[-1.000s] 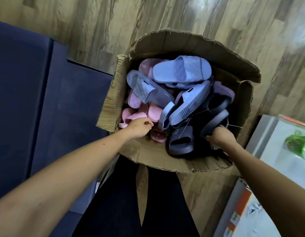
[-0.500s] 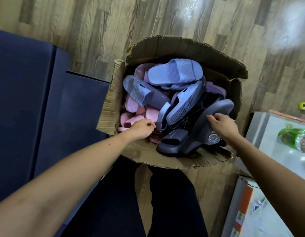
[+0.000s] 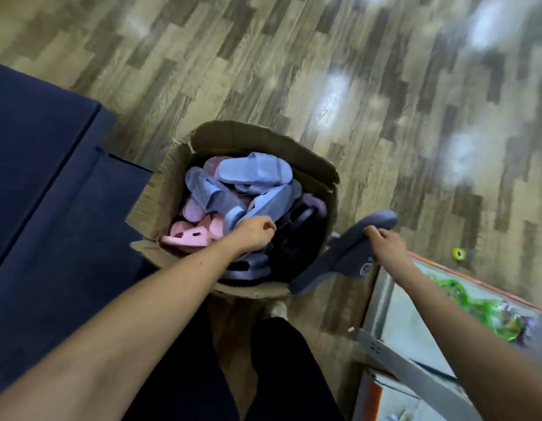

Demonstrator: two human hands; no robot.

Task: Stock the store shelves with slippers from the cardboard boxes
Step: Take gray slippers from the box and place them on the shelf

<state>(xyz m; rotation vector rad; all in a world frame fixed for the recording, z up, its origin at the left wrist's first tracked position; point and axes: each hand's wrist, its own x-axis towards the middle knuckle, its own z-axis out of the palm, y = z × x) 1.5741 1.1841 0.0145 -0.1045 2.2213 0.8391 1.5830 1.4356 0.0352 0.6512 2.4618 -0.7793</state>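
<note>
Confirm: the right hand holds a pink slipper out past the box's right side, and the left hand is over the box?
No: the slipper in the right hand is dark grey-blue, not pink. The head view shows it out past the right side of the cardboard box, with the left hand over the box.

Box (image 3: 169, 192): brown corrugated cardboard, matt, ragged edges. Slippers (image 3: 254, 168) and dark slipper (image 3: 339, 259): moulded plastic, matt, smooth. Floor (image 3: 324, 71): wood-grain planks, glossy under glare.
</note>
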